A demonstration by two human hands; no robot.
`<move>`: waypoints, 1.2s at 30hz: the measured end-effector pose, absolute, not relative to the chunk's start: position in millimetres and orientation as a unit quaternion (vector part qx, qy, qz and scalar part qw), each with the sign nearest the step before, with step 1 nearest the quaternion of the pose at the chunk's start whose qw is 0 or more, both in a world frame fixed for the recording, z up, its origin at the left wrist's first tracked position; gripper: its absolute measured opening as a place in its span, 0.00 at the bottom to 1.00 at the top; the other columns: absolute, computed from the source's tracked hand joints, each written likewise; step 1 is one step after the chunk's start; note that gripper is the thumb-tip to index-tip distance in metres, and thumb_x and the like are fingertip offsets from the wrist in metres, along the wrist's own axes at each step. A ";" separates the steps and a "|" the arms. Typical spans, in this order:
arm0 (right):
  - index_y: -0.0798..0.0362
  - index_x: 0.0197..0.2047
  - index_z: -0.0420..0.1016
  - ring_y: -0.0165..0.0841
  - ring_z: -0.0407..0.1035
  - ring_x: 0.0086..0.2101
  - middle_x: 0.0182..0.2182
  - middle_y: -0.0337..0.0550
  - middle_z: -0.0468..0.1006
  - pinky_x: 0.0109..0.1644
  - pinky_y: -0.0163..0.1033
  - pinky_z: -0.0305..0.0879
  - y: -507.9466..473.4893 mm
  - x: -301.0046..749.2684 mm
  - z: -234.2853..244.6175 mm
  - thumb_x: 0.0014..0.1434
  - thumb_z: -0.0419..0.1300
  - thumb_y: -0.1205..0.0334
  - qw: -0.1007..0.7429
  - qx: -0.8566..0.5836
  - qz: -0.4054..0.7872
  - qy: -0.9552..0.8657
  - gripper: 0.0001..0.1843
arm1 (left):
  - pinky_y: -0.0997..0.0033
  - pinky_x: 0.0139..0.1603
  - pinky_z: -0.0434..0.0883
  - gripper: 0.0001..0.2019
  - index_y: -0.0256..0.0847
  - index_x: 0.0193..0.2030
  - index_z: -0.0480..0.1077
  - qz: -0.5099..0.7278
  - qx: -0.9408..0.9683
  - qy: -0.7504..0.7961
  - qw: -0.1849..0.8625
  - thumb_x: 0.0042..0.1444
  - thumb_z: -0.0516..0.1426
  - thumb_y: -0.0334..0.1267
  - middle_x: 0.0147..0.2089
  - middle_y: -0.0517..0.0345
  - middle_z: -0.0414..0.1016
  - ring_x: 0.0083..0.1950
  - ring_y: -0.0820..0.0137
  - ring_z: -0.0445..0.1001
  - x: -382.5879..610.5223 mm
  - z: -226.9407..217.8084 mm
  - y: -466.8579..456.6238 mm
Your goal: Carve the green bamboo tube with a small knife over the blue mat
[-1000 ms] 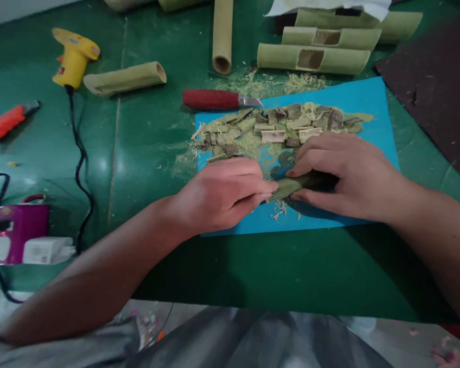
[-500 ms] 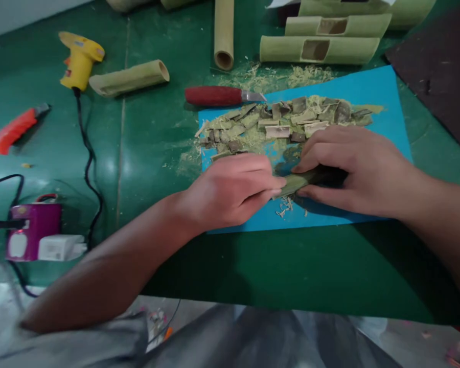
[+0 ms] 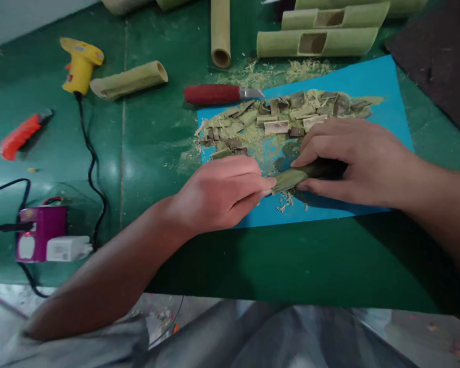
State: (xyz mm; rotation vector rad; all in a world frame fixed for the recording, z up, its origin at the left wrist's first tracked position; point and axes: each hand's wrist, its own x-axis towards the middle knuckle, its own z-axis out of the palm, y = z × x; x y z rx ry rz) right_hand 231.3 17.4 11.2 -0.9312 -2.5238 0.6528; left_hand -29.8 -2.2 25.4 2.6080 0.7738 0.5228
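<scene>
My right hand (image 3: 352, 158) grips a green bamboo strip (image 3: 291, 180) between its thumb and fingers, low over the blue sheet (image 3: 379, 76). The strip's right part is dark and lies inside my palm. My left hand (image 3: 226, 191) is closed in a pinch at the strip's left end; whatever is between those fingertips is hidden. Small pale shavings (image 3: 285, 202) lie just below the strip. Behind my hands, a pile of bamboo chips and sawdust (image 3: 249, 120) covers much of the sheet. A red-handled knife (image 3: 212, 94) rests at the sheet's upper left edge, blade pointing right.
Bamboo tubes with cut windows (image 3: 345, 42) lie at the back right. An open bamboo tube (image 3: 220, 36) and a shorter one (image 3: 130, 79) are on the green table. On the left are a yellow glue gun (image 3: 80, 64), an orange cutter (image 3: 21, 137) and a purple power box (image 3: 42, 232) with cords.
My left fingertips have slid a little left along the strip to its end, baring more of it. My right hand keeps its grip. The view has shifted slightly.
</scene>
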 end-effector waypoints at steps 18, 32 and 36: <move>0.46 0.38 0.73 0.41 0.72 0.40 0.36 0.44 0.75 0.40 0.47 0.65 20.9 234.7 8.4 0.60 0.62 0.46 0.196 -0.317 0.252 -0.893 0.13 | 0.71 0.38 0.71 0.11 0.42 0.43 0.77 0.187 0.921 0.290 0.181 0.70 0.53 0.37 0.37 0.55 0.78 0.38 0.69 0.77 -29.3 22.0 -2.4; 0.46 0.37 0.72 0.42 0.71 0.39 0.35 0.44 0.75 0.40 0.48 0.64 21.0 233.9 10.7 0.60 0.62 0.47 0.189 -0.329 0.261 -0.888 0.12 | 0.69 0.37 0.72 0.11 0.42 0.42 0.77 0.187 0.923 0.273 0.195 0.69 0.53 0.36 0.36 0.54 0.78 0.38 0.68 0.78 -29.5 24.0 -0.1; 0.46 0.36 0.72 0.41 0.70 0.38 0.34 0.43 0.74 0.38 0.46 0.62 21.1 234.0 9.9 0.60 0.63 0.49 0.194 -0.321 0.257 -0.890 0.11 | 0.71 0.38 0.72 0.10 0.42 0.42 0.77 0.193 0.919 0.284 0.191 0.69 0.53 0.37 0.37 0.55 0.78 0.38 0.69 0.78 -30.1 24.3 0.0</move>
